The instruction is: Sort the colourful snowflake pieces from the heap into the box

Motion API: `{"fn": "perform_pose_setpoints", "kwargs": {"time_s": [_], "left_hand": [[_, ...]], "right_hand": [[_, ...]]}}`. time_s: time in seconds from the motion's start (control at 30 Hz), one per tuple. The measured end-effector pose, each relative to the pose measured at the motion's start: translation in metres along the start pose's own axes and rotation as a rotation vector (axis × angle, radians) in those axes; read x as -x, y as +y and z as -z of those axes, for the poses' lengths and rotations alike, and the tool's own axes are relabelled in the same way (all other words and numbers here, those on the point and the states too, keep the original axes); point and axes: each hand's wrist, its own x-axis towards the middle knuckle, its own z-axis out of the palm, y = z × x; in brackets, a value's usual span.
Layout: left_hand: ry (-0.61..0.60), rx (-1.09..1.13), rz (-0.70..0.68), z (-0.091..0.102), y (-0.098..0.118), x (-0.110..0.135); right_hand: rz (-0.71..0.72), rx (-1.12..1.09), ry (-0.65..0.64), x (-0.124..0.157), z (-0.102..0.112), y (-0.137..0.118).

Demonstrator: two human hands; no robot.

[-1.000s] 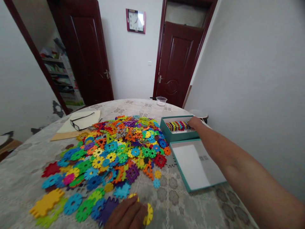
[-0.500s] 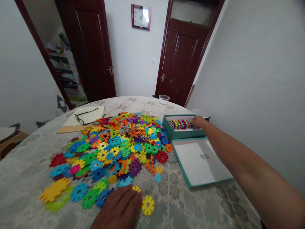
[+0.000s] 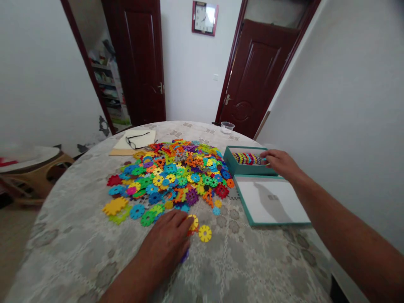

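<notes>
My left hand rests palm down near the front of the table, fingers bent together. A yellow notched disc lies at its fingertips, and a purple piece shows beside its thumb; what is under the fingers is hidden. To the right, my right hand is over the right end of a teal box, fingers slightly apart with nothing visible in them. Inside the box lies a row of colourful discs stacked on edge. Another yellow disc lies flat right of my left hand.
A big heap of plastic building pieces covers the table's middle. The box's lid lies upturned in front of the box. Glasses rest on a pad at the back left. A clear bowl stands at the far edge.
My right hand has lifted slightly from the right end of the disc row, its fingers now showing. The view has shifted left, so more of my left hand and forearm appears.
</notes>
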Motion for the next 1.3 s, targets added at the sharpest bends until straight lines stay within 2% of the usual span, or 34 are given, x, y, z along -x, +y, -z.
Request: {"fn": "perform_pose_setpoints", "kwargs": {"time_s": [0.1, 0.2, 0.27, 0.37, 0.5, 0.6, 0.9, 1.13, 1.3], "left_hand": [[-0.107, 0.020, 0.084, 0.019, 0.005, -0.002], [-0.192, 0.038, 0.131, 0.035, 0.004, 0.001], [-0.243, 0.034, 0.152, 0.041, 0.001, 0.004], [-0.273, 0.018, 0.155, 0.043, -0.003, 0.009], [-0.227, 0.005, 0.139, 0.035, -0.007, 0.009], [-0.174, -0.025, 0.134, 0.025, -0.008, 0.004], [-0.073, -0.067, 0.073, -0.001, 0.002, -0.007], [-0.056, -0.036, 0.038, -0.004, 0.002, -0.008], [-0.069, -0.036, 0.059, -0.005, 0.000, -0.008]], "right_hand": [[0.225, -0.251, -0.287, 0.067, -0.009, -0.030], [0.440, -0.216, -0.551, 0.135, -0.020, -0.067], [0.528, -0.155, -0.627, 0.170, -0.031, -0.089], [0.609, -0.061, -0.607, 0.199, -0.057, -0.111], [0.578, 0.001, -0.575, 0.206, -0.094, -0.122], [0.511, -0.083, -0.547, 0.201, -0.109, -0.121], [0.501, -0.386, -0.460, 0.202, -0.124, -0.113], [0.553, -0.248, -0.398, 0.202, -0.135, -0.119], [0.542, -0.272, -0.383, 0.204, -0.138, -0.118]]}}
